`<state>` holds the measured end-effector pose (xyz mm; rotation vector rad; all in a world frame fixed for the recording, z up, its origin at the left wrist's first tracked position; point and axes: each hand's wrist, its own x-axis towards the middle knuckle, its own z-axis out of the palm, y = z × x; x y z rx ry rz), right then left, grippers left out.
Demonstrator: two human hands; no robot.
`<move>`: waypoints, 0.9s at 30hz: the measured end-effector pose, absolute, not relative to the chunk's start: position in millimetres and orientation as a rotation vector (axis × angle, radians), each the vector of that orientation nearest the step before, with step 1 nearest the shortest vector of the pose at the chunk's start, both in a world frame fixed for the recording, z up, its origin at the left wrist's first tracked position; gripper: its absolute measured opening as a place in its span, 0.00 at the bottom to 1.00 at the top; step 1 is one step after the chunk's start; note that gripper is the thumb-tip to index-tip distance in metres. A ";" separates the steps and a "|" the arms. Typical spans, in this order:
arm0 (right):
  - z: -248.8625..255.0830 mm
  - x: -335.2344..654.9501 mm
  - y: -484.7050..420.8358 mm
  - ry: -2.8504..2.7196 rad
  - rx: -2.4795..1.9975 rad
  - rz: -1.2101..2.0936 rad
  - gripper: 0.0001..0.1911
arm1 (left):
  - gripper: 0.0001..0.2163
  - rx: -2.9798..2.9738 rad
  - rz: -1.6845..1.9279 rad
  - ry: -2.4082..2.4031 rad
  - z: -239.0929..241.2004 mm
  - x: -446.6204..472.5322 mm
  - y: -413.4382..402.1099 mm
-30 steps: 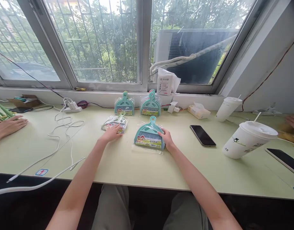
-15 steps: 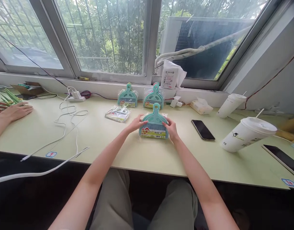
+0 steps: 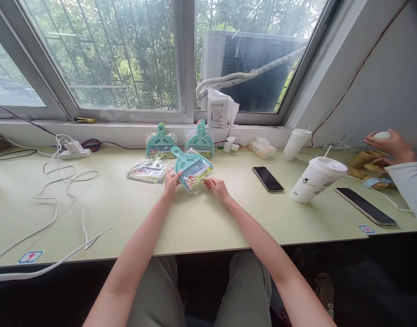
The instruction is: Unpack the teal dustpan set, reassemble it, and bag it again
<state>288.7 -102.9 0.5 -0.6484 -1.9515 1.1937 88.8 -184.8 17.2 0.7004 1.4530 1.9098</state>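
Note:
A teal dustpan and brush set (image 3: 193, 169) in a clear plastic wrapper is held tilted over the table, its handle pointing to the upper left. My left hand (image 3: 171, 182) grips its left edge, thumb in front. The fingers of my right hand (image 3: 216, 188) are closed in a pinch at the wrapper's lower right corner. Just left lies a flat wrapped pack of dustpan sets (image 3: 147, 170) with a pale handle. Behind, more teal dustpan sets (image 3: 161, 144) stand upright against the wall, with another upright stack (image 3: 200, 141) beside them.
To the right are a phone (image 3: 267, 179), a large white cup (image 3: 319, 179), a smaller cup (image 3: 296, 144), a tissue pack (image 3: 262, 148) and another phone (image 3: 365, 206). White cables (image 3: 75, 181) sprawl at left. Another person's hand (image 3: 392, 145) holds a pale round object at far right.
The dustpan set has gone from upright to tilted, handle swung left. My right hand has slid down to its lower corner. The view has turned right, bringing another person's hand in.

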 end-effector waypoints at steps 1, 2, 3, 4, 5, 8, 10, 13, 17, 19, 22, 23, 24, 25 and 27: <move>0.1 288.8 -99.1 -1.858 -0.674 1.249 0.27 | 0.25 0.713 1.894 1.409 16.6 89.0 -184.4; 0.3 289.7 -95.5 -1.780 -0.687 1.288 0.27 | 0.25 0.737 1.868 1.367 16.2 90.3 -184.0; 0.8 291.2 -92.3 -1.718 -0.688 1.312 0.27 | 0.25 0.770 1.841 1.325 16.1 92.3 -183.9; 1.3 292.7 -89.9 -1.669 -0.686 1.324 0.26 | 0.25 0.806 1.815 1.285 16.7 95.0 -184.3; 1.7 294.1 -88.1 -1.628 -0.685 1.331 0.25 | 0.26 0.843 1.789 1.243 17.9 98.1 -185.2; 1.5 296.6 -85.4 -1.491 -0.707 1.353 0.24 | 0.25 0.961 1.688 1.143 25.5 107.9 -191.6; 1.3 298.3 -84.2 -1.401 -0.712 1.407 0.26 | 0.22 1.071 1.569 1.158 31.3 113.9 -197.8; 3.1 303.2 -82.6 -1.342 -0.753 1.438 0.26 | 0.20 1.245 1.342 1.259 34.6 121.7 -204.4; 7.3 309.4 -81.8 -1.340 -0.758 1.454 0.27 | 0.26 1.205 1.283 1.340 27.7 125.5 -200.1; 8.8 310.6 -80.9 -1.325 -0.746 1.497 0.27 | 0.27 1.134 1.387 1.428 25.3 120.4 -194.3; 10.2 312.4 -77.0 -1.311 -0.754 1.541 0.27 | 0.25 1.021 1.580 1.489 29.0 100.0 -188.0; 10.4 313.7 -74.9 -1.299 -0.757 1.551 0.27 | 0.25 0.970 1.664 1.496 31.5 90.0 -188.0; 10.3 315.3 -72.7 -1.275 -0.763 1.555 0.27 | 0.26 0.904 1.775 1.521 34.1 78.9 -189.5; 9.9 317.3 -70.2 -1.240 -0.773 1.552 0.27 | 0.27 0.828 1.909 1.574 36.4 67.3 -192.7; 7.5 321.9 -65.1 -1.146 -0.804 1.534 0.25 | 0.27 0.668 2.209 1.808 39.4 45.3 -203.7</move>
